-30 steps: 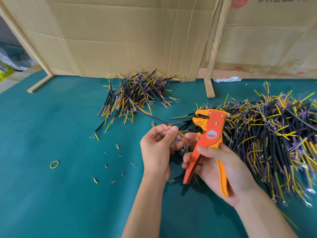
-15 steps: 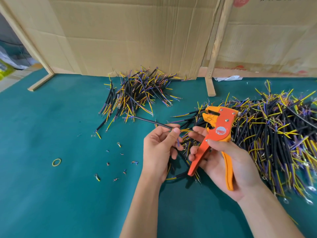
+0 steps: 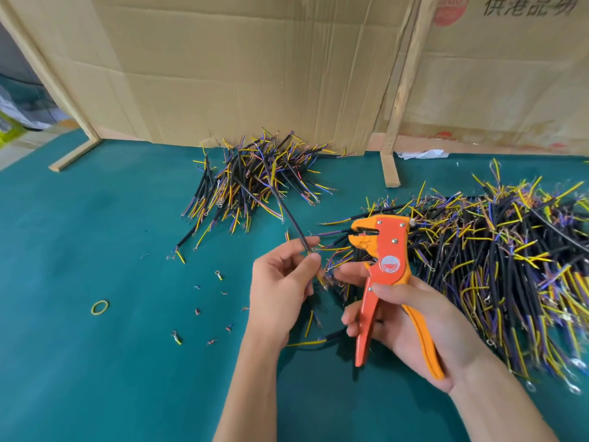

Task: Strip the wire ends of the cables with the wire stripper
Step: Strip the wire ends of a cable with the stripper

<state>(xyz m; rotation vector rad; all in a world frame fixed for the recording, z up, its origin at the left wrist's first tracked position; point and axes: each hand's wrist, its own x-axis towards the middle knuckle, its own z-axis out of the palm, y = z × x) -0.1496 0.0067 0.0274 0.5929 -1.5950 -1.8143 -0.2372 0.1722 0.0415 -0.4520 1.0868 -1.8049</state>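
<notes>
Holding the orange wire stripper (image 3: 387, 269) upright, the right hand (image 3: 414, 320) has its fingers curled round the two handles, and the tool's mouth points left. The left hand (image 3: 280, 282) is just beside it. Its thumb and fingers pinch one black cable (image 3: 287, 215) near its end. The rest of that cable sticks up and away toward the far pile. The little coloured wires at the pinched end sit close to the tool's mouth, but I cannot tell if they are inside it yet.

Under the hands a few loose cables lie on the green bench (image 3: 95, 378). To the left are tiny cut bits (image 3: 197, 312) and a yellow rubber band (image 3: 100, 307).

Farther right is a big pile of cables (image 3: 494, 266), black with yellow and purple wires. It looks like the pile waiting for a turn, though I cannot be sure. Farther back, in the middle, is a smaller pile (image 3: 255, 183). That one looks like the finished pile.

So I think some of the job is done and a lot is left, because the big pile is much bigger. The next thing is to put the wire end in the tool and squeeze.

Behind it all stands a wall of brown cardboard (image 3: 255, 74) with wooden sticks (image 3: 403, 90) holding it up.
</notes>
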